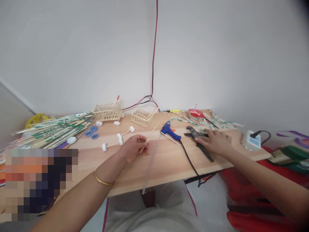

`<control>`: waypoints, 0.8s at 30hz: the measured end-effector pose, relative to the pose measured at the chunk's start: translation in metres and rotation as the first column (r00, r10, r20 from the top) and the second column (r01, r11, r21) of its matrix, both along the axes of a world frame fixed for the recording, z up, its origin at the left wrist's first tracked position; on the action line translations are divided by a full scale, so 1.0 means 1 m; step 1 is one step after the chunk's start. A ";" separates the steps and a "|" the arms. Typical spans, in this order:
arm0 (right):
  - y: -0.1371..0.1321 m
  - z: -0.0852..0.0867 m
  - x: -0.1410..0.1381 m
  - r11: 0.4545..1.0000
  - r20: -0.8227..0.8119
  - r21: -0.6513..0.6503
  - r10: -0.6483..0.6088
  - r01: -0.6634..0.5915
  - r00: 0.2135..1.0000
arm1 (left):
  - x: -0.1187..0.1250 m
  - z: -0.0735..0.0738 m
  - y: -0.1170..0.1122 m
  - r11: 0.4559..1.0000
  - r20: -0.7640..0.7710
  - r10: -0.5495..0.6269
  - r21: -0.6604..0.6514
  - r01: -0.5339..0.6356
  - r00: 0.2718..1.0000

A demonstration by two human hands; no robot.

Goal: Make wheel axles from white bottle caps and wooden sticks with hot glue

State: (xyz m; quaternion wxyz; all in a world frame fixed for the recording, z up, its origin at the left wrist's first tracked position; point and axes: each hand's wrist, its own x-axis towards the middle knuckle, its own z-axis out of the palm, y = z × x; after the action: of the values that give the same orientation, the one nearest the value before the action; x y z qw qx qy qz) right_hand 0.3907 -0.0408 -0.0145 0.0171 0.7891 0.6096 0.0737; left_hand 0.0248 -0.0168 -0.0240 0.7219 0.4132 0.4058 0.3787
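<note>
My left hand is closed in a pinch around thin wooden sticks, which tilt up to the right over the table. Farther right, my right hand is on a pair of black-handled pliers, its thumb against one handle and its fingers over the other. The pliers lie on the tabletop, their jaws pointing away to the left. Between my hands rests a blue glue gun, with a clear glue stick running toward the table's front edge. Left of my left hand are two stick axles with white cap wheels.
At the back stand a stick-built cart frame and a smaller stick basket. Blue caps and wrapped chopsticks lie left. A red container and white power adapter are right. A black cord crosses the front edge.
</note>
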 end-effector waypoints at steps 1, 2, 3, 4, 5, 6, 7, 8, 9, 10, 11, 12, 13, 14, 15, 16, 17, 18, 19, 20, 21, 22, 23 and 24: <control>0.000 -0.005 0.004 1.000 0.004 0.028 0.013 -0.013 1.000 | 0.000 -0.001 0.000 1.000 0.000 0.006 0.019 -0.006 1.000; 0.001 -0.009 0.007 0.998 -0.001 0.057 0.030 -0.029 1.000 | -0.001 -0.002 0.001 0.999 0.001 0.014 0.035 -0.014 1.000; 0.003 -0.011 0.009 0.995 -0.013 0.091 0.050 -0.049 0.999 | -0.001 -0.003 0.001 0.999 -0.001 0.022 0.047 -0.022 1.000; 0.004 -0.010 0.010 0.988 -0.029 0.135 0.075 -0.070 0.997 | 0.000 -0.003 0.002 0.998 -0.004 0.032 0.055 -0.032 0.999; 0.007 -0.008 0.008 0.976 -0.048 0.196 0.104 -0.093 0.993 | 0.000 -0.004 0.002 0.997 -0.005 0.043 0.058 -0.043 0.999; 0.009 -0.003 0.003 0.956 -0.070 0.264 0.150 -0.126 0.986 | 0.001 -0.004 0.002 0.997 -0.002 0.054 0.058 -0.054 0.999; 0.011 0.002 -0.004 0.927 -0.098 0.334 0.214 -0.170 0.972 | 0.002 -0.004 0.002 0.997 0.002 0.064 0.052 -0.064 0.998; 0.013 0.008 -0.015 0.885 -0.137 0.402 0.312 -0.235 0.940 | 0.004 -0.003 0.002 0.996 0.002 0.074 0.048 -0.074 0.997; 0.014 0.014 -0.029 0.846 -0.194 0.431 0.427 -0.315 0.883 | 0.005 -0.003 0.001 0.995 -0.003 0.083 0.048 -0.083 0.997; 0.015 0.019 -0.045 0.820 -0.278 0.446 0.509 -0.360 0.815 | 0.007 -0.003 0.001 0.994 -0.012 0.090 0.055 -0.089 0.996; 0.015 0.023 -0.064 0.810 -0.379 0.442 0.559 -0.386 0.738 | 0.009 -0.003 0.000 0.993 -0.024 0.098 0.070 -0.096 0.995; 0.015 0.025 -0.084 0.801 -0.484 0.431 0.594 -0.416 0.642 | 0.011 -0.003 -0.001 0.991 -0.037 0.105 0.092 -0.102 0.994; 0.016 0.025 -0.104 0.805 -0.596 0.391 0.591 -0.446 0.544 | 0.012 -0.003 -0.002 0.987 -0.049 0.109 0.120 -0.103 0.993; 0.017 0.023 -0.123 0.811 -0.696 0.360 0.562 -0.460 0.447 | 0.013 -0.004 -0.002 0.984 -0.057 0.107 0.150 -0.097 0.993; 0.018 0.020 -0.140 0.811 -0.771 0.333 0.528 -0.482 0.355 | 0.013 -0.005 -0.003 0.980 -0.064 0.098 0.180 -0.085 0.993; 0.021 0.016 -0.154 0.808 -0.819 0.310 0.495 -0.501 0.291 | 0.013 -0.006 -0.003 0.975 -0.074 0.088 0.211 -0.070 0.993; 0.024 0.012 -0.166 0.789 -0.842 0.301 0.483 -0.536 0.239 | 0.012 -0.007 -0.002 0.969 -0.095 0.078 0.242 -0.053 0.992; 0.027 0.008 -0.174 0.773 -0.851 0.298 0.481 -0.560 0.211 | 0.010 -0.008 -0.002 0.961 -0.125 0.072 0.275 -0.035 0.989; 0.031 0.005 -0.179 0.759 -0.856 0.300 0.482 -0.578 0.188 | 0.009 -0.008 -0.001 0.950 -0.165 0.073 0.310 -0.019 0.984; 0.035 0.003 -0.181 0.745 -0.858 0.306 0.485 -0.592 0.168 | 0.007 -0.007 -0.001 0.938 -0.217 0.079 0.347 0.001 0.973; 0.039 0.002 -0.182 0.736 -0.862 0.308 0.483 -0.603 0.150 | 0.006 -0.006 -0.001 0.924 -0.281 0.093 0.383 0.022 0.955; 0.043 0.002 -0.181 0.730 -0.870 0.308 0.476 -0.609 0.130 | 0.004 -0.004 -0.002 0.908 -0.349 0.113 0.417 0.047 0.930; 0.047 0.002 -0.180 0.729 -0.878 0.305 0.464 -0.613 0.114 | 0.004 -0.002 -0.003 0.891 -0.414 0.134 0.448 0.074 0.900; 0.049 0.003 -0.178 0.732 -0.886 0.300 0.451 -0.612 0.106 | 0.003 0.001 -0.004 0.873 -0.474 0.165 0.479 0.095 0.865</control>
State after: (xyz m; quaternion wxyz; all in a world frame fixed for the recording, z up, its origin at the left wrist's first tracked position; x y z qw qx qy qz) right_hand 0.2129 0.0086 -0.0116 -0.3015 0.4057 0.7494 -0.4278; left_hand 0.0282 -0.0211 -0.0230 0.4568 0.6574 0.4778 0.3617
